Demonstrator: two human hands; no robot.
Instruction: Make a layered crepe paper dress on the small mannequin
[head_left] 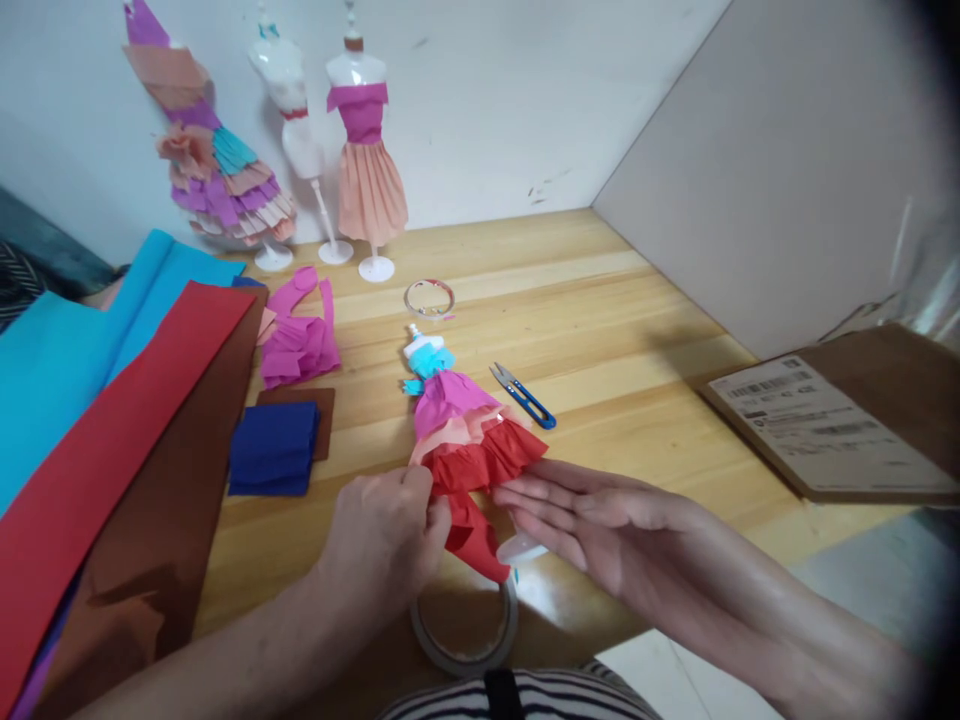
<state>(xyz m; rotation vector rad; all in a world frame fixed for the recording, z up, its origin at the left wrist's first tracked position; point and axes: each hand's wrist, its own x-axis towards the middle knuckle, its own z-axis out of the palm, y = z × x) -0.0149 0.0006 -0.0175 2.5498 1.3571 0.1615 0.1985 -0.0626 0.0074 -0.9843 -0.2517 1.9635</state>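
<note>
Nearest, see a roll of tape (465, 664) at the front edge of the worktop (637, 400). Pinching with the left hand (386, 525), thumb and fingers closed on the left end of a red ruffle (487, 455); holding the right hand (600, 515) open, palm up, fingertips against the ruffle's right side. Between both, notice a red tail (474, 540) drooping toward the tape. Just ahead, find the layered dress (454, 400) on a small dress form (421, 343), neck pointing away; cannot tell whether lying flat. To the left, see red (135, 450), brown and bright-blue sheets, then folded dark-blue paper (274, 450). At right, see a labelled carton (825, 425); beside the dress, blue-handled snips (525, 397). Farther, spot magenta pieces (300, 350) and a thin ring (431, 316). By the wall, count three upright dress forms (367, 160), two dressed.
</note>
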